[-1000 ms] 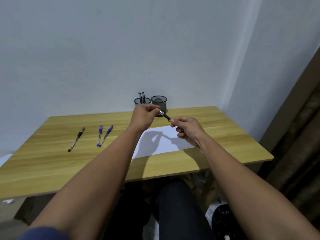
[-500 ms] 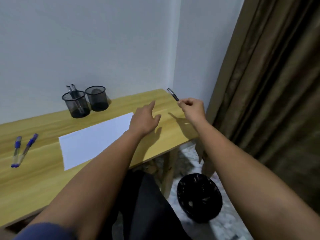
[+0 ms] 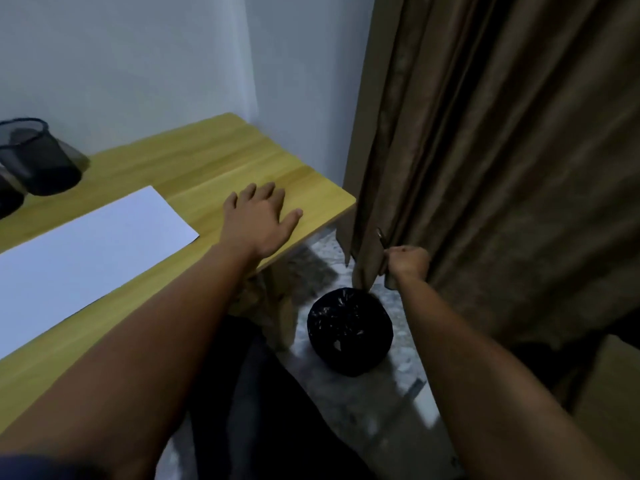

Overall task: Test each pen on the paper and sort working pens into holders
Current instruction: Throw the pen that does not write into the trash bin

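Observation:
My right hand (image 3: pixel 407 261) grips a black pen (image 3: pixel 381 237) off the table's right side, above a black-lined bin (image 3: pixel 349 330) on the floor; only the pen's upper end shows against the curtain. My left hand (image 3: pixel 259 216) rests flat with straight fingers on the wooden table (image 3: pixel 214 157) near its right corner. A white sheet of paper (image 3: pixel 86 244) lies on the table left of that hand. A black mesh holder (image 3: pixel 34 157) stands at the back left, with a second holder (image 3: pixel 7 199) cut off by the frame's edge.
A brown curtain (image 3: pixel 485 150) hangs close on the right, just behind my right hand. White walls meet in a corner behind the table. The speckled floor (image 3: pixel 381 403) and my dark-clothed legs (image 3: pixel 263 393) lie below.
The view has swung right and down. My right hand carried the pen from above the table's corner down past its edge to over the bin. My left hand settled flat on the table.

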`<state>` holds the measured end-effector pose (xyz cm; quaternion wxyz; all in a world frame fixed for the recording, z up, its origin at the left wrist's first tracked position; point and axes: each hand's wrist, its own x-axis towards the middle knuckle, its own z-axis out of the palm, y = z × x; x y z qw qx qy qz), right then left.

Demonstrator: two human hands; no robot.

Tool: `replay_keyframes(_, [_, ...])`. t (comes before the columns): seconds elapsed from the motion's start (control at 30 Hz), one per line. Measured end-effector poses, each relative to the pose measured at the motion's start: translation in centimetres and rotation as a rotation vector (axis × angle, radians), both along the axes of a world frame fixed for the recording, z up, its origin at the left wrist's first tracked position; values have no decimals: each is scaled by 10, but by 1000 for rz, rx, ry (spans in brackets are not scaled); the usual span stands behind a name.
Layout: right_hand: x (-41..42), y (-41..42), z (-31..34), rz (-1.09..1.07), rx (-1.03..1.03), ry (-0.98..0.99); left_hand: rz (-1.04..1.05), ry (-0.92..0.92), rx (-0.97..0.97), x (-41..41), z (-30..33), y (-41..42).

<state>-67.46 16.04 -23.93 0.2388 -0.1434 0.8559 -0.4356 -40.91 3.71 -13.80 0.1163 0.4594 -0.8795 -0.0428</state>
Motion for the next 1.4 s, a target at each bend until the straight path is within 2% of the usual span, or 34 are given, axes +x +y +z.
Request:
replay_keyframes(0.1, [16,1,-20,70,83,-16,13,18,-13,0,-2,-2])
replay_keyframes(0.2, [23,1,-35,35,124,-28,21,28,-18,0,-3,-2])
replay_keyframes(0.37, [24,-7,-24,41,74,-25,33,23,-11,-1,-1,-1])
replay_keyframes(0.53, [18,-15,34,32,-119,136,28,-12,10,-2,5,2])
replay_keyframes(0.7, [27,-26,112,131,-256,390,-14,-3,29,6,26,5])
replay_keyframes(0.8, [47,-46,145,270,-301,454,23,-2,7,23,42,8])
replay_keyframes(0.97, [127,-86,177,648,-247,500,114,-10,-69,91,75,13])
replay_keyframes(1.13, [247,-115,204,905,-270,497,301,-5,-128,196,100,20])
replay_keyframes(1.4, [439,-131,198,1295,-305,449,657,68,-113,391,85,41])
